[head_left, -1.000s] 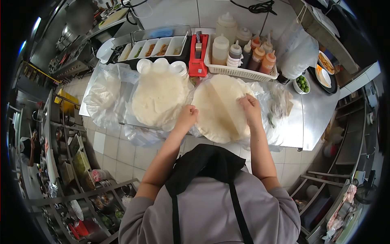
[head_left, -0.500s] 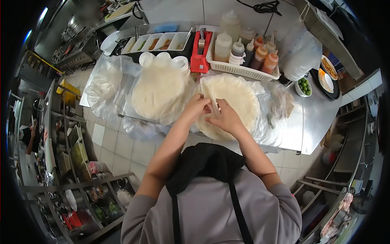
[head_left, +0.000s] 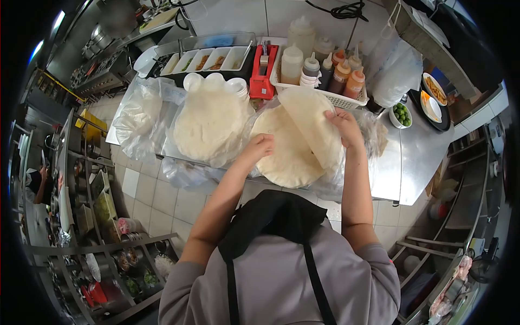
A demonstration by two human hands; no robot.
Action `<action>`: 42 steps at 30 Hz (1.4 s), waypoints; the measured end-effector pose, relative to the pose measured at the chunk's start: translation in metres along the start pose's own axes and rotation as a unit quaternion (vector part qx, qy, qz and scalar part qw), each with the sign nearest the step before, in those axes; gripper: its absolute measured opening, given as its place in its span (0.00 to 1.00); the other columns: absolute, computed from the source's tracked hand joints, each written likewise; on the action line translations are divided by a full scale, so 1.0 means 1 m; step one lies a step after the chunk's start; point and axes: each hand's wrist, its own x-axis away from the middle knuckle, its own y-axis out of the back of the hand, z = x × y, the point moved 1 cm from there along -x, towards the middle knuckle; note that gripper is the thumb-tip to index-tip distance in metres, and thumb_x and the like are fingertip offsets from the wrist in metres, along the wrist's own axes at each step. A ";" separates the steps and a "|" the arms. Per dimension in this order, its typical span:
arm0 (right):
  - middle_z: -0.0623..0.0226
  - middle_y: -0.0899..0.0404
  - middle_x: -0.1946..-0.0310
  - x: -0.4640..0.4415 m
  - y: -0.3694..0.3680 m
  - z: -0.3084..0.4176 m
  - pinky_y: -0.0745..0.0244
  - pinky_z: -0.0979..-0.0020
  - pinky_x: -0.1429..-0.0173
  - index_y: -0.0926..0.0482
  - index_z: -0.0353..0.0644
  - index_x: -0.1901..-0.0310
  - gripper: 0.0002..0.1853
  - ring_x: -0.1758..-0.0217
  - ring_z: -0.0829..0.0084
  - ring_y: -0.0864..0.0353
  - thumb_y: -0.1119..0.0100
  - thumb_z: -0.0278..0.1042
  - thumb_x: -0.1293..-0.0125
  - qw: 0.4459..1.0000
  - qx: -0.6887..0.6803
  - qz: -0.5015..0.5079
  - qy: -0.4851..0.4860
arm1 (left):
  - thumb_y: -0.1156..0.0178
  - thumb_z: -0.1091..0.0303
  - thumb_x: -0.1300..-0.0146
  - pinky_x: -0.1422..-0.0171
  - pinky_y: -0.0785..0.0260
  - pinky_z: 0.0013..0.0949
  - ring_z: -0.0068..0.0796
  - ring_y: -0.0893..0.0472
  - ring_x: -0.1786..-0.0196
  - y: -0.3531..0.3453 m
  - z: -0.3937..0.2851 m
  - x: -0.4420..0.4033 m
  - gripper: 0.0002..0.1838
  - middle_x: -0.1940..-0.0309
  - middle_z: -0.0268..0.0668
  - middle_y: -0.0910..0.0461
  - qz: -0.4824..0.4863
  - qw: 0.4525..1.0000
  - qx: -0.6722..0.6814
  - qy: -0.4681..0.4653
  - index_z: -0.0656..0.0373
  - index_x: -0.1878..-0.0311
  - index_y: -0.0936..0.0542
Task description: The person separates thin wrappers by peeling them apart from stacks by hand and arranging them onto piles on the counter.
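Half a sec ago our hands were close together at the near pile's L side; now they're well apart, and the top sheet [head_left: 310, 120] has come up w/ the R hand [head_left: 345, 129]. We've got its edge pinched between R thumb & fingers, the sheet slanting over the R part of the R pile [head_left: 283, 157], so one layer looks at least partly free of those below. Can't tell if it's fully loose.

L hand [head_left: 261, 147] is at the pile's L edge, fingers curled; can't tell whether it grips anything. R pile sits on plastic [head_left: 372, 132] on the counter [head_left: 392, 162], just R of the L pile [head_left: 210, 127], which hasn't visibly changed. Red holder [head_left: 263, 73] & sauce basket [head_left: 346, 102] are just beyond, w/ the lime bowl [head_left: 401, 115] off to the R.
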 end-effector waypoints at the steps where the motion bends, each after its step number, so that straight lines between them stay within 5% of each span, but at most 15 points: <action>1: 0.67 0.20 0.67 -0.001 0.000 0.003 0.28 0.77 0.61 0.22 0.33 0.61 0.11 0.68 0.80 0.23 0.45 0.33 0.38 1.000 0.014 -0.010 0.000 | 0.47 0.61 0.37 0.46 0.33 0.30 0.25 0.28 0.50 -0.005 0.001 -0.001 0.18 0.55 0.35 0.27 0.004 1.000 0.007 -0.004 0.61 0.48 0.30; 6: 0.69 0.19 0.68 -0.007 -0.019 0.022 0.28 0.75 0.61 0.21 0.35 0.62 0.09 0.68 0.79 0.23 0.48 0.31 0.37 0.973 0.228 -0.030 0.006 | 0.53 0.55 0.33 0.40 0.38 0.35 0.32 0.29 0.46 -0.033 -0.009 -0.007 0.21 0.51 0.39 0.29 0.021 0.983 0.174 -0.056 0.60 0.44 0.32; 8: 0.67 0.20 0.71 -0.002 -0.058 0.030 0.30 0.71 0.61 0.22 0.34 0.63 0.08 0.66 0.76 0.23 0.48 0.30 0.38 0.912 0.389 0.007 0.131 | 0.56 0.52 0.33 0.39 0.39 0.38 0.36 0.30 0.44 -0.036 -0.007 -0.017 0.23 0.48 0.40 0.30 0.027 0.946 0.319 -0.052 0.59 0.43 0.33; 11: 0.62 0.22 0.72 -0.015 -0.091 0.011 0.31 0.69 0.60 0.23 0.35 0.62 0.10 0.67 0.70 0.25 0.47 0.30 0.41 0.881 0.444 0.062 0.152 | 0.58 0.49 0.33 0.37 0.41 0.42 0.37 0.32 0.41 -0.040 -0.022 -0.002 0.25 0.45 0.41 0.31 -0.040 0.900 0.431 0.061 0.57 0.42 0.34; 13: 0.52 0.22 0.71 -0.018 -0.097 0.004 0.31 0.66 0.60 0.22 0.35 0.62 0.10 0.69 0.62 0.25 0.47 0.30 0.43 0.879 0.453 0.056 0.138 | 0.57 0.53 0.33 0.37 0.40 0.42 0.37 0.31 0.41 -0.035 -0.014 0.003 0.23 0.46 0.39 0.30 0.065 0.867 0.495 -0.003 0.57 0.42 0.33; 14: 0.58 0.22 0.72 -0.020 -0.088 0.001 0.31 0.69 0.61 0.22 0.35 0.63 0.09 0.69 0.67 0.25 0.47 0.31 0.41 0.894 0.424 0.046 0.135 | 0.56 0.54 0.33 0.38 0.39 0.42 0.36 0.31 0.41 -0.032 -0.008 0.004 0.22 0.46 0.38 0.29 0.118 0.843 0.524 -0.034 0.57 0.42 0.33; 16: 0.70 0.23 0.73 -0.019 -0.064 0.011 0.31 0.74 0.65 0.22 0.35 0.64 0.08 0.69 0.79 0.27 0.46 0.31 0.39 0.921 0.367 0.030 0.129 | 0.56 0.58 0.33 0.40 0.36 0.42 0.36 0.28 0.44 -0.019 0.012 -0.008 0.21 0.47 0.38 0.28 0.075 0.911 0.405 -0.022 0.60 0.42 0.34; 19: 0.75 0.23 0.72 0.000 -0.027 0.048 0.32 0.79 0.66 0.21 0.39 0.64 0.08 0.71 0.84 0.27 0.45 0.33 0.38 0.970 0.222 -0.051 0.087 | 0.55 0.64 0.33 0.43 0.32 0.41 0.38 0.25 0.47 -0.011 0.025 -0.011 0.19 0.48 0.41 0.27 0.010 0.955 0.297 -0.022 0.63 0.42 0.35; 24: 0.76 0.22 0.73 0.026 -0.009 0.140 0.33 0.80 0.65 0.21 0.37 0.63 0.10 0.70 0.86 0.28 0.46 0.36 0.37 0.957 0.257 -0.075 0.113 | 0.56 0.67 0.33 0.42 0.33 0.42 0.39 0.26 0.45 -0.014 0.003 0.018 0.19 0.47 0.45 0.27 -0.009 0.962 0.273 -0.006 0.67 0.43 0.35; 27: 0.69 0.21 0.72 0.026 -0.026 0.167 0.32 0.76 0.63 0.22 0.36 0.62 0.09 0.69 0.79 0.25 0.47 0.31 0.39 0.927 0.350 -0.060 0.121 | 0.58 0.64 0.32 0.39 0.35 0.43 0.40 0.28 0.42 -0.001 0.004 0.026 0.21 0.44 0.46 0.30 0.030 0.956 0.291 0.001 0.66 0.41 0.36; 30: 0.65 0.21 0.73 0.008 -0.047 0.146 0.31 0.73 0.62 0.23 0.35 0.62 0.09 0.68 0.75 0.24 0.46 0.30 0.41 0.818 0.525 0.038 0.234 | 0.61 0.61 0.31 0.37 0.38 0.44 0.40 0.30 0.40 0.007 0.007 0.026 0.23 0.43 0.45 0.31 0.045 0.945 0.324 0.022 0.65 0.39 0.38; 34: 0.51 0.22 0.67 -0.026 -0.096 0.037 0.31 0.61 0.54 0.23 0.35 0.67 0.09 0.60 0.54 0.23 0.50 0.23 0.50 0.765 0.561 0.156 0.277 | 0.63 0.56 0.30 0.36 0.40 0.44 0.40 0.31 0.40 0.012 0.012 0.023 0.24 0.42 0.42 0.31 0.051 0.935 0.348 0.042 0.62 0.38 0.38; 37: 0.51 0.22 0.67 -0.028 -0.135 -0.027 0.31 0.59 0.53 0.22 0.35 0.65 0.10 0.60 0.52 0.24 0.50 0.28 0.47 0.737 0.613 0.265 0.106 | 0.63 0.54 0.31 0.36 0.40 0.44 0.38 0.31 0.40 0.017 0.020 0.018 0.25 0.43 0.40 0.30 0.057 0.933 0.352 0.045 0.61 0.38 0.37; 42: 0.52 0.21 0.70 -0.030 -0.129 -0.057 0.29 0.63 0.58 0.21 0.35 0.64 0.14 0.66 0.57 0.22 0.47 0.39 0.42 0.827 0.494 0.246 0.106 | 0.57 0.51 0.33 0.42 0.34 0.39 0.36 0.26 0.46 0.013 0.000 0.024 0.25 0.49 0.40 0.26 0.082 0.919 0.382 0.049 0.60 0.42 0.34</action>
